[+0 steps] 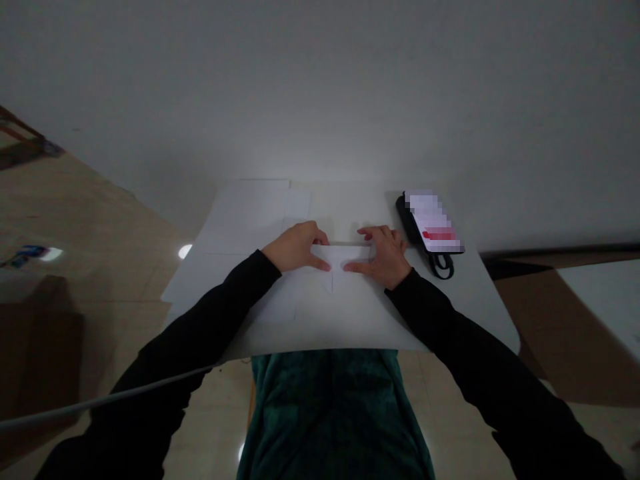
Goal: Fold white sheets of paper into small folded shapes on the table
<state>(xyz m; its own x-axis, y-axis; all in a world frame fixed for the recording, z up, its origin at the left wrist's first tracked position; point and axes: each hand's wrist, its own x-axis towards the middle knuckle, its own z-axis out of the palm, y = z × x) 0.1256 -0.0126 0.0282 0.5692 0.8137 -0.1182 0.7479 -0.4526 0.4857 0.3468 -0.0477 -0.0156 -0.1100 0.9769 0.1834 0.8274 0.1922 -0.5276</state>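
Folded white paper (340, 261) lies crosswise, long axis side to side, squarely between the hands, left hand (295, 247) and right hand (383, 257) both spread open, fingertips on either end, no grip!

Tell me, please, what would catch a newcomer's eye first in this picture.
The eye goes first to the left hand and right hand, set on a folded white paper at the middle of the white table. At the table's far right lies a black device under a pixelated white-and-red patch.
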